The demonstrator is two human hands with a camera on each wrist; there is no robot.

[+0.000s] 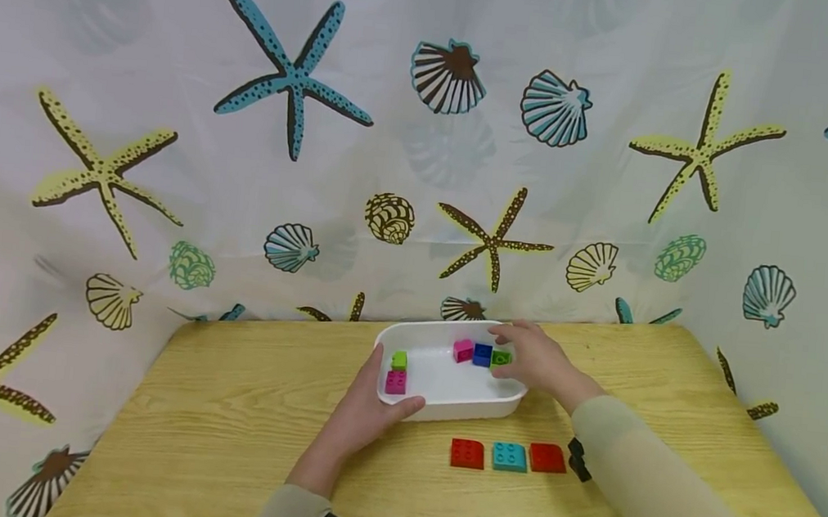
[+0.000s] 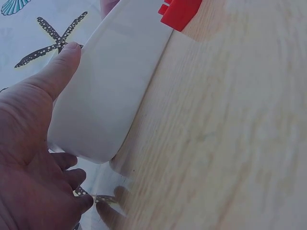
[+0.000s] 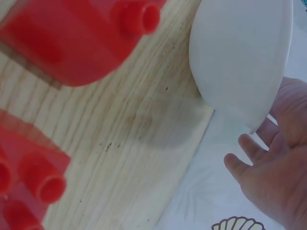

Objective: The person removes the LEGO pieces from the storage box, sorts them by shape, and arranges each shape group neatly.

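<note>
A white tray (image 1: 446,401) stands mid-table, its outer wall close up in the wrist views (image 2: 110,86) (image 3: 240,57). My left hand (image 1: 363,418) (image 2: 29,158) grips its near left corner, thumb on the front wall. At the tray's right end, my right hand (image 1: 534,359) (image 3: 278,172) reaches in and pinches a green brick (image 1: 500,359). A blue brick (image 1: 482,355) and a pink brick (image 1: 462,350) lie beside it. At the left end a small green brick (image 1: 399,361) sits on a pink one (image 1: 396,382).
In front of the tray a red brick (image 1: 467,453) (image 2: 180,12), a cyan brick (image 1: 509,456) and another red brick (image 1: 548,457) (image 3: 62,43) lie in a row on the wooden table (image 1: 224,406). A starfish-and-shell curtain (image 1: 422,169) hangs close behind.
</note>
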